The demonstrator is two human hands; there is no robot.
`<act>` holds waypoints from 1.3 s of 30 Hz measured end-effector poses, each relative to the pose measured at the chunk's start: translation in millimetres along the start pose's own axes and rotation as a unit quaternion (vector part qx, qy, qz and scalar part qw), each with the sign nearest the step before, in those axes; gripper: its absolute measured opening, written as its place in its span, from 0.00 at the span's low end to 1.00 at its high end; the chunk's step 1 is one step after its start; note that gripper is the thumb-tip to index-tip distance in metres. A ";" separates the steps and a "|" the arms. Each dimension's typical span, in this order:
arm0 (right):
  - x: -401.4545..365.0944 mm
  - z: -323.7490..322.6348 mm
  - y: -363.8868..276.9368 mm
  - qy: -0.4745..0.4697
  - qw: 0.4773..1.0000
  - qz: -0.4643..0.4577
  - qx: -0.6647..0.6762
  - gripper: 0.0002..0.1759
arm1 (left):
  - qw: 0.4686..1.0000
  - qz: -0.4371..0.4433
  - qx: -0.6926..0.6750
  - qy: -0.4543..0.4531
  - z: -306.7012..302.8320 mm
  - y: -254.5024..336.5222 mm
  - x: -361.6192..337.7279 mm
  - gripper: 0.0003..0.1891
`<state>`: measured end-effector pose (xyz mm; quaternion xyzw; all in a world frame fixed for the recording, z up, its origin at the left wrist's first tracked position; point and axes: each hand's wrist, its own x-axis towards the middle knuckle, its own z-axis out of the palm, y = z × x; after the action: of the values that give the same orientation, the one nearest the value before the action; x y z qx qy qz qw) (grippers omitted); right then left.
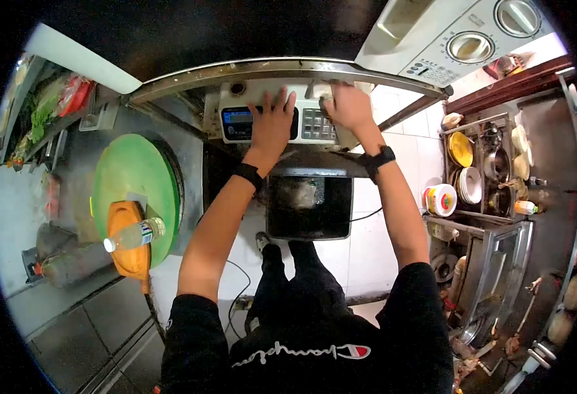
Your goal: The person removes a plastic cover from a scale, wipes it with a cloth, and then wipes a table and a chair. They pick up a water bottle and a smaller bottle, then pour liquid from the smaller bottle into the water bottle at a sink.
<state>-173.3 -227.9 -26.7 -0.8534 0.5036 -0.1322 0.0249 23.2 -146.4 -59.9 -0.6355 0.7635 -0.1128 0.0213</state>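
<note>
A white electronic device (237, 135) with a lit blue display (239, 118) and a keypad (319, 125) sits on a metal frame at the top centre. My left hand (273, 123) lies over it between display and keypad, fingers spread, holding nothing. At the device's upper right, my right hand (349, 107) is bent over a pale, cloth-like piece, its fingers curled. What the fingertips hold is hard to make out. Both wrists wear black bands. Below the device is a dark rectangular bin (309, 220) with something pale inside.
A green round board (121, 164) at left bears an orange object (129, 259) and a bottle (134, 235). A rack of plates (470, 186), a white tub (440, 199) and a metal cabinet (499, 276) stand at right. A metal bar (288, 65) crosses above; a cable trails on the floor.
</note>
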 end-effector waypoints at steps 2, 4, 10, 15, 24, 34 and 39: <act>-14.4 -12.9 -8.9 0.004 1.000 0.020 0.024 0.23 | 1.000 -0.005 -0.001 0.001 -1.7 -0.4 3.1 0.30; -28.7 -13.6 -7.1 0.004 0.998 0.034 0.045 0.24 | 1.000 -0.009 -0.007 0.003 -1.0 0.2 3.6 0.29; -54.5 -2.7 -8.7 0.024 0.989 0.128 0.065 0.24 | 0.998 -0.015 -0.044 0.031 3.4 -1.0 4.2 0.27; -12.3 18.7 30.4 0.114 0.968 0.200 0.101 0.20 | 0.998 -0.023 -0.044 0.025 2.0 1.2 1.6 0.27; 16.2 -18.5 12.8 -0.075 0.987 0.122 0.073 0.27 | 0.997 -0.023 -0.069 -0.033 -2.8 -0.6 5.9 0.28; -143.7 -26.2 -25.0 0.110 0.928 0.202 0.293 0.26 | 0.982 0.046 -0.150 0.109 -26.5 15.2 39.3 0.34; -224.5 -18.6 -47.9 0.120 0.892 0.199 0.389 0.25 | 0.965 0.110 -0.237 -0.013 -18.4 9.5 85.3 0.40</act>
<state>-239.9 -8.2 -45.4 -0.6350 0.5705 -0.4112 0.3198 -5.5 -225.3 -34.4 -0.5362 0.8332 0.0821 -0.1077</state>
